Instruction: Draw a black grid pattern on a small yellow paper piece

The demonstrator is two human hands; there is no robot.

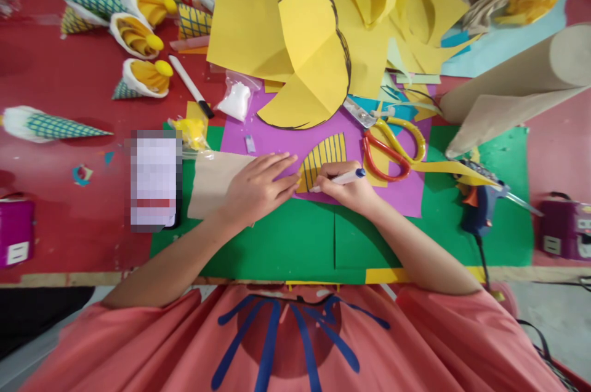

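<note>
My right hand (349, 188) is closed around a white marker (344, 178) with a blue end, its tip down at the lower edge of a yellow paper wedge (325, 155). Dark stripes run across that wedge. My left hand (263, 181) lies flat with fingers stretched, its fingertips at the wedge's left edge. Purple paper (401, 198) lies beneath, over a green sheet (277, 250). Just beyond my hands is a larger yellow paper shape (318, 66) with a black-drawn curved edge and fold lines. Scissors (388, 146) with red and yellow handles rest right of the wedge.
Several paper cones (143, 81) stand at the upper left. Nearby lie a black-capped marker (191, 85), a small bag of white material (239, 95) and a phone (154, 180). To the right are a glue gun (480, 204) and a large paper roll (517, 75).
</note>
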